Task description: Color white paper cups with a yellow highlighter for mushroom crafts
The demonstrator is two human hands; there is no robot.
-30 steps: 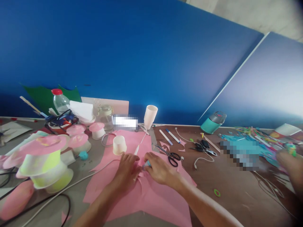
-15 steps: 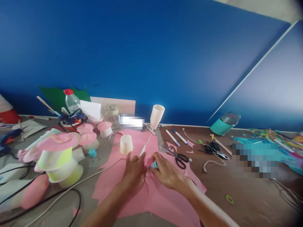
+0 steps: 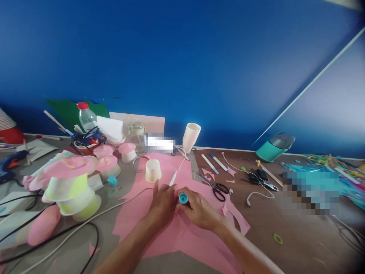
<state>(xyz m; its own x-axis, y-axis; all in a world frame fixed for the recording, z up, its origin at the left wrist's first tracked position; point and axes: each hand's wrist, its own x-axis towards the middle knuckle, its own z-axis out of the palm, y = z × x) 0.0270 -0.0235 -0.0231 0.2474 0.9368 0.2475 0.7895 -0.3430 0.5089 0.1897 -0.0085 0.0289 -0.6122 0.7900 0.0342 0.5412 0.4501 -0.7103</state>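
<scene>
My right hand [image 3: 199, 211] grips a small round turquoise piece [image 3: 183, 198], hollow at its upward face like a cap or a tube end; its lower part is hidden by my fingers. Close beside it, my left hand [image 3: 163, 201] is closed, its fingers bent over a pink sheet [image 3: 159, 251]; whatever it pinches is hidden. Just beyond my left fingers, a white pen-shaped tool [image 3: 173, 178] with a cable lies on the pink sheet. An upturned off-white cup [image 3: 153, 171] stands behind my left hand. Black-handled scissors [image 3: 219, 191] rest to the right of my right hand.
Pink-topped cup shapes [image 3: 71, 169] and a pink balloon-like form [image 3: 44, 224] crowd the left, among loose cables. A tall white cup [image 3: 191, 137] stands at the back. Markers [image 3: 219, 163], a turquoise container [image 3: 275, 147] and a green ring [image 3: 278, 239] are on the right.
The turquoise piece in my right hand has tipped so that its hollow round end faces up. Both hands stay close together over the pink sheet. The view has shifted slightly.
</scene>
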